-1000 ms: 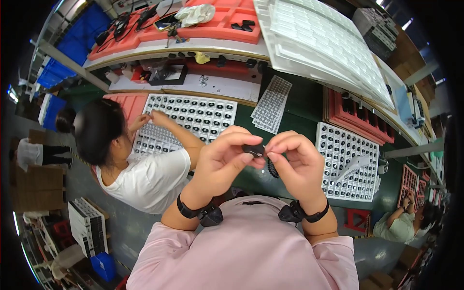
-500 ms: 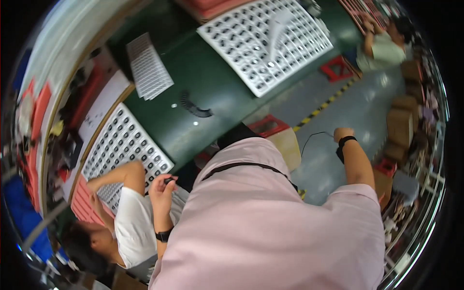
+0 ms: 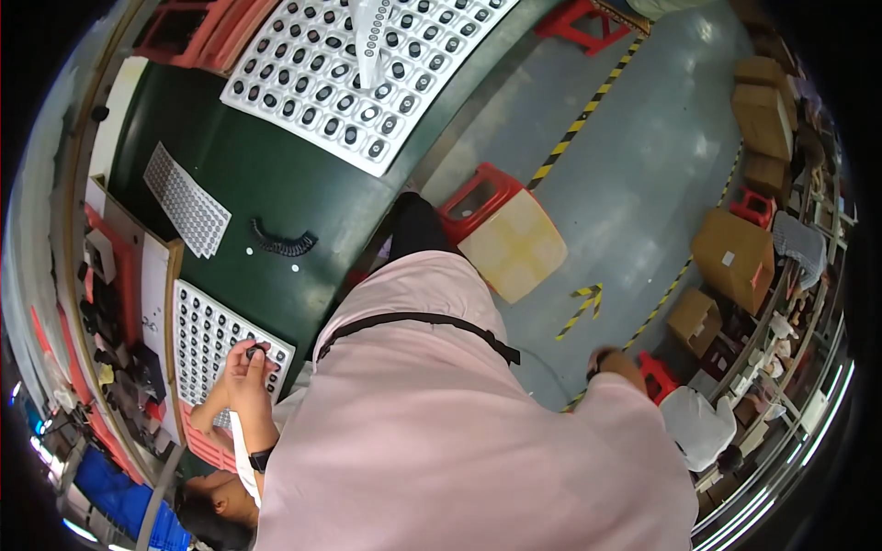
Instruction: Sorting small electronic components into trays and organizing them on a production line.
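My left hand [image 3: 246, 381] is closed, its fingertips pinching a small black round part [image 3: 257, 352]. It hovers at the near edge of a white tray [image 3: 287, 347] holding rows of black parts. A co-worker's hand [image 3: 209, 409] is just beside mine, over the same tray. On the far right side of my body, my right hand [image 3: 599, 356] shows little more than its dark wristband; its fingers are hidden. A curved row of black parts [image 3: 283, 244] lies on the green table [image 3: 197, 110], with two small white discs near it.
A larger white tray [image 3: 378, 161] of black parts carries a clear plastic bag [image 3: 372, 46]. White perforated sheets [image 3: 186, 200] lie on the table's left. Red stools [image 3: 478, 197], one with a yellowish seat [image 3: 516, 246], stand by my legs. Cardboard boxes [image 3: 732, 257] line the right.
The whole view has turned, so the table sits further left. My left hand has come over the near tray with the black part. My right arm has drawn back from its outstretched position.
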